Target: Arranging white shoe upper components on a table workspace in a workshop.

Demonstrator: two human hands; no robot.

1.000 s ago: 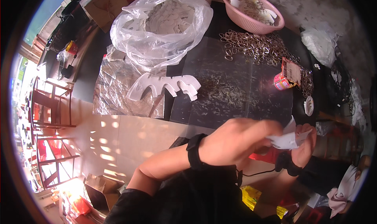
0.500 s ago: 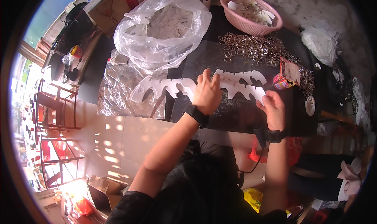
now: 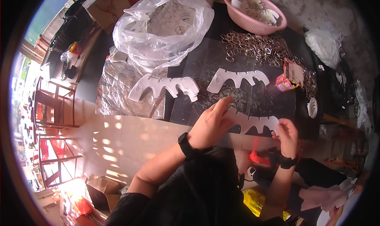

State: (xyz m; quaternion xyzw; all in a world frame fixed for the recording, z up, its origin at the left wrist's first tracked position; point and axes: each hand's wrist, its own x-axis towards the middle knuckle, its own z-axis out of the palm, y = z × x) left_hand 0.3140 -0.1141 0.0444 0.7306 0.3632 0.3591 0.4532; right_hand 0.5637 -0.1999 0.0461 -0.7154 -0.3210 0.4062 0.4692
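Note:
A curved white notched strip (image 3: 255,122) with arched cut-outs is held over the near edge of the dark table. My left hand (image 3: 211,121) grips its left end, partly covering it, with the index finger stretched along the top. At the strip's right end, my right hand (image 3: 288,135) pinches the tip between thumb and fingers. Beyond my hands lies a similar white notched piece (image 3: 237,77), flat on the dark surface. Farther left rests a stack of the same pieces (image 3: 164,87), partly on a crinkled silvery sheet (image 3: 114,93).
Behind the stack stands a clear plastic bag (image 3: 130,43) full of white pieces. Many metal rings (image 3: 253,47) lie below a pink basket (image 3: 257,26). A small printed tub (image 3: 285,83) sits at right. Another person's hand (image 3: 335,216) appears at lower right, near pinkish cloth.
Both hands have drawn the strip toward me, away from the piece behind it, which now shows whole. The stack at left is uncovered. Another person's hand has come into view.

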